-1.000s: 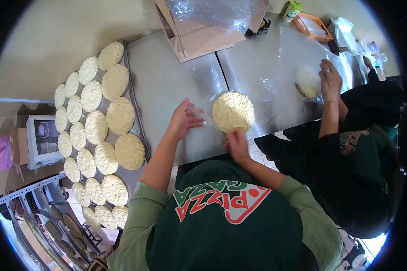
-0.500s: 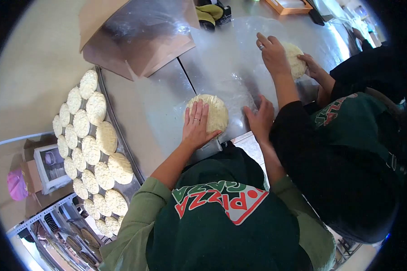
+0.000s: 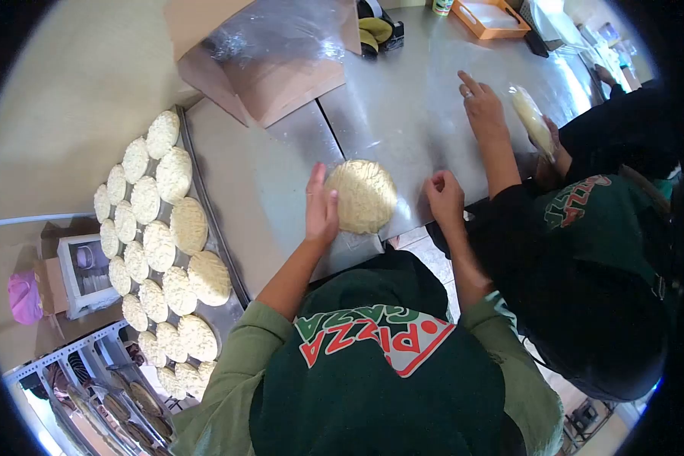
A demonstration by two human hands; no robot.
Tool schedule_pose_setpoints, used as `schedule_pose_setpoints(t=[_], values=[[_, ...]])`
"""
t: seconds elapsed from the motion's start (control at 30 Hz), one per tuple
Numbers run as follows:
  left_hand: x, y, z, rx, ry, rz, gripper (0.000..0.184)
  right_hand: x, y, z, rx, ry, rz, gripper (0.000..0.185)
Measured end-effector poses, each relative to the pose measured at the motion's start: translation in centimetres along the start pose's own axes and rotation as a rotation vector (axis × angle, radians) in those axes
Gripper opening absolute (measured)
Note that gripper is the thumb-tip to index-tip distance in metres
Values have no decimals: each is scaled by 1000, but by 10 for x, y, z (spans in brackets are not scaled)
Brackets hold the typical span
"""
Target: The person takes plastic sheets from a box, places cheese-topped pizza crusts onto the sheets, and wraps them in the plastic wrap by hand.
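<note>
A round, pale, textured disc (image 3: pixel 362 196) lies on the metal table near its front edge, with a clear, shiny film about it. My left hand (image 3: pixel 321 209) stands on edge at the disc's left side, its thumb apart from the fingers and nothing seen in it. To the right of the disc, my right hand (image 3: pixel 444 199) is off it, with the fingers curled together; what they may hold is too small to tell. Several similar discs (image 3: pixel 159 245) lie in rows on a tray (image 3: pixel 214 218) at the left.
A cardboard box (image 3: pixel 289 87) with clear plastic stands at the back. On the right, a co-worker's hand (image 3: pixel 485 114) is raised and the other holds a plastic-wrapped pale item (image 3: pixel 532 121). An orange tray (image 3: pixel 491 32) is behind. A metal rack (image 3: pixel 91 380) stands lower left.
The view has shifted. My left hand came onto the disc, then slid to its left side. My right hand left the disc's near edge and moved right. The co-worker has lifted and tilted the wrapped item.
</note>
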State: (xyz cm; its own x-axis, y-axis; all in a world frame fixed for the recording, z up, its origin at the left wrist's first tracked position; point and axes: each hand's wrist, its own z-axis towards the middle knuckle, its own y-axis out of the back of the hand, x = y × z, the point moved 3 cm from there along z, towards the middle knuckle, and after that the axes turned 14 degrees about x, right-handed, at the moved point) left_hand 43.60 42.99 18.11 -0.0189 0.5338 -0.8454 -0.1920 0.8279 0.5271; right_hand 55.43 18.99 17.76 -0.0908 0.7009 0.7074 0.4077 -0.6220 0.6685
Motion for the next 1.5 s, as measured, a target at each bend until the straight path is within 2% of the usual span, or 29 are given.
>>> schedule_pose_setpoints(t=[0.07, 0.1, 0.13, 0.17, 0.2, 0.27, 0.37, 0.4, 0.5, 0.53, 0.57, 0.6, 0.63, 0.73, 0.83, 0.87, 0.97, 1.03, 1.07, 1.1, 1.13, 1.2, 1.27, 1.33, 1.4, 1.5], values=[[-2, 22, -4, -104, -71, 40, 51, 50, -6, -21, 49, 156, 106, 15], [-5, 30, -5, -154, -107, 58, 49, 68, -19, -36, 59, 369, 71, 13], [-10, 32, -4, -99, -214, 152, 48, 80, -31, -51, 50, 586, -186, 18], [-15, 32, -1, -47, -321, 247, 48, 83, -46, -61, 115, 639, -346, 24], [-22, 31, 1, 2, -427, 344, 47, 85, -58, -68, 219, 592, -339, 29], [-44, 13, 4, 328, -406, 567, 49, 73, -80, -75, 183, 668, -422, 30], [-22, -16, 15, 420, -294, 594, 52, 68, -91, -81, 240, 677, -481, 30], [-11, -17, 16, 427, -111, 637, 54, 71, -90, -84, 263, 661, -495, 29], [0, -12, 3, 381, -55, 661, 57, 72, -77, -72, 259, 569, -392, 24], [6, -5, -4, 273, 19, 554, 56, 70, -73, -62, 252, 530, -325, 22], [14, 0, -13, 163, 87, 450, 56, 69, -61, -48, 87, 550, -254, 17], [19, 4, -21, 51, 150, 350, 55, 66, -54, -32, 27, 421, -174, 18], [26, 6, -33, -18, 305, 75, 54, 63, -50, -16, -31, 292, -91, 20], [39, -7, -66, -145, 633, -785, 51, 45, -71, 28, 442, -99, 263, 40], [9, -10, -56, -372, 638, -886, 51, 80, -80, 30, 533, 34, 224, 55], [18, -16, -51, -435, 643, -949, 48, 88, -77, 29, 528, 48, 198, 61], [-7, -24, -7, -326, 607, -818, 47, 51, -60, 54, 395, 49, 284, 59], [-24, -22, 40, -305, 409, -723, 50, 18, -20, 75, 355, 35, 516, 50], [-37, -12, 69, -333, 302, -710, 52, -23, -10, 98, 334, -28, 434, 49], [-56, 5, 95, -358, 187, -783, 53, -45, 14, 107, 262, 11, 410, 51], [-77, 25, 121, -381, 69, -854, 54, -49, 43, 110, 195, -52, 252, 51], [-101, 63, 162, -532, -14, -1026, 51, -65, 82, 119, 23, -161, -56, 53], [-104, 90, 189, -613, 40, -1073, 38, -67, 90, 120, -183, -115, -260, 52], [-96, 104, 191, -634, 36, -1141, 25, -37, 87, 106, -395, 70, -369, 49], [-76, 113, 188, -603, -24, -1232, 16, 21, 78, 86, -245, 297, -159, 42], [-69, 118, 173, -630, 42, -1358, 19, 120, 51, 57, -87, 653, 127, 35]])
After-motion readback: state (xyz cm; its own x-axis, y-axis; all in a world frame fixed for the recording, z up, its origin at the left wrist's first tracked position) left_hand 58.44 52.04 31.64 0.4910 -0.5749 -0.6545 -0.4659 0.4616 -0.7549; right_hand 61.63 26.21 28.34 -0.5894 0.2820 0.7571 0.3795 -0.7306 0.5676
